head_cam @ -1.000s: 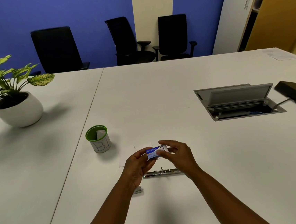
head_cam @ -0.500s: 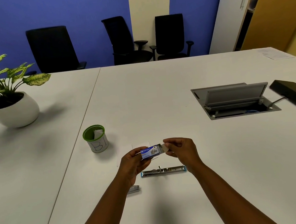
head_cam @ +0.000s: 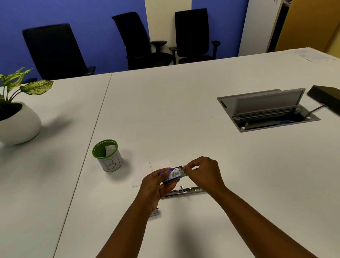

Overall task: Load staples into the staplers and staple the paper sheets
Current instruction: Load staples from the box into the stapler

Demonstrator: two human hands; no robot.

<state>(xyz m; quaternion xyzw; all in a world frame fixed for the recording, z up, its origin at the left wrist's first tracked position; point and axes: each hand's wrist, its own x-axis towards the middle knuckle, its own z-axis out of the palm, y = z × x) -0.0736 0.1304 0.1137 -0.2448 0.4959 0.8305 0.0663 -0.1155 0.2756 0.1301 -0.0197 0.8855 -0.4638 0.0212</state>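
Staple box [head_cam: 172, 175] gripped by left hand [head_cam: 152, 185]; right hand [head_cam: 204, 172] pinches its tray, now further out. Cup [head_cam: 108, 155] at ten o'clock, opened stapler [head_cam: 183, 191] at six.

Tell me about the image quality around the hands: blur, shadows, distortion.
Head view: the staple box print is too soft to read; soft shadows fall toward the viewer under both forearms and beside the green-rimmed cup; wide-angle distortion bends the table edges and door frame.

Three black office chairs [head_cam: 55, 50] line the blue wall behind two white tables [head_cam: 182, 98] pushed together. One potted plant in a white bowl [head_cam: 11, 125], one green-rimmed cup [head_cam: 107, 155], two sheets of white paper [head_cam: 148, 168], one blue staple box [head_cam: 172, 175] and two bare hands [head_cam: 203, 172] appear.
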